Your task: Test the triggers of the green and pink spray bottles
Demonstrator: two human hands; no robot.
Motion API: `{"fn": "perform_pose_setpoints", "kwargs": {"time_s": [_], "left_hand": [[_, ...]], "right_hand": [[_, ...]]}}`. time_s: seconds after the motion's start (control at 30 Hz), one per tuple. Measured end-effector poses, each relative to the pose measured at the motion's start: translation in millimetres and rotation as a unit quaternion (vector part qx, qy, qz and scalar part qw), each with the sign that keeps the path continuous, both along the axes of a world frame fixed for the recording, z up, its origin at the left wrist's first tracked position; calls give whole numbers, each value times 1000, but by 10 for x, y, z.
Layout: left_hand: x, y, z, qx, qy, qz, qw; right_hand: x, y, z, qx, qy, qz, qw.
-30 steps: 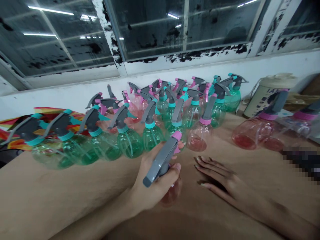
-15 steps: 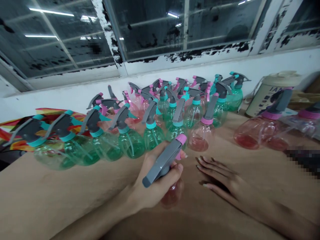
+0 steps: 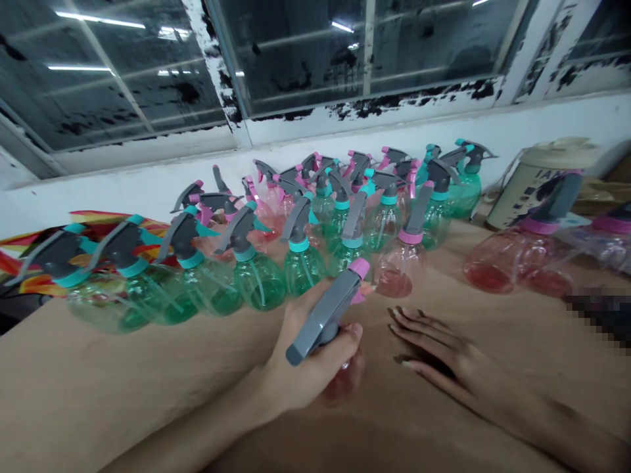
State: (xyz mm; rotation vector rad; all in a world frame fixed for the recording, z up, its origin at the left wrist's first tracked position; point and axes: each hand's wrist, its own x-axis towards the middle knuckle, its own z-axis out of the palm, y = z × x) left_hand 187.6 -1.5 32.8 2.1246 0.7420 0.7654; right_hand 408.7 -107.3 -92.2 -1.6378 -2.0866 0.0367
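Observation:
My left hand (image 3: pixel 300 355) is wrapped round the neck of a pink spray bottle (image 3: pixel 345 378) with a grey trigger head (image 3: pixel 323 315) and a pink nozzle tip, which stands on the brown table (image 3: pixel 123 381). Just to its right my right hand (image 3: pixel 434 345) lies flat on the table, fingers stretched out toward the bottle, holding nothing. Behind both hands stand several green spray bottles (image 3: pixel 259 279) with teal collars and pink ones (image 3: pixel 397 269), filling the back of the table up to the wall.
A cream canister (image 3: pixel 527 180) stands at the back right. Two pink bottles (image 3: pixel 497 259) lie near it. Striped cloth (image 3: pixel 29 269) shows at the far left. A white wall and dark windows (image 3: pixel 296 59) run behind.
The pink bottle in my left hand has shifted slightly to the right and up. My right hand stays flat in place.

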Motion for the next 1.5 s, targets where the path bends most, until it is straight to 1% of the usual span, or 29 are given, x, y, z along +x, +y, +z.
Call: {"fn": "perform_pose_setpoints", "kwargs": {"time_s": [0.1, 0.27, 0.33, 0.57, 0.63, 0.77, 0.9, 0.97, 1.1, 1.33, 1.43, 1.5], "left_hand": [[11, -16, 9, 7, -10, 3, 1000], [24, -32, 37, 12, -25, 8, 1000], [21, -33, 30, 6, -27, 7, 1000], [23, -27, 9, -22, -34, -8, 999], [26, -21, 1, -29, -31, -3, 999], [25, -19, -4, -19, -13, 7, 1000], [17, -28, 30, -24, -1, 3, 1000], [9, -26, 51, -15, -6, -1, 1000], [-3, -7, 77, -12, -8, -11, 1000], [6, 10, 75, -16, -17, -23, 999], [4, 20, 64, 3, -24, -28, 999], [3, 26, 45, 19, -21, -19, 999]], "right_hand": [[14, -6, 6, 3, -9, -38, 999], [72, -15, 29, 3, -17, -165, 986], [82, -15, 31, 5, -20, -183, 983], [57, -21, -42, 31, -51, -174, 983], [58, -25, -79, 39, -51, -168, 984], [33, -39, -129, 54, -52, -142, 987], [-49, -69, -96, 52, -67, -114, 990], [-86, -82, -62, 55, -77, -94, 991], [-111, -91, -10, 56, -88, -64, 992], [-96, -97, 2, 50, -79, -58, 994], [-91, -100, -9, 37, -74, -64, 995], [-82, -96, -17, 31, -66, -64, 995]]}}
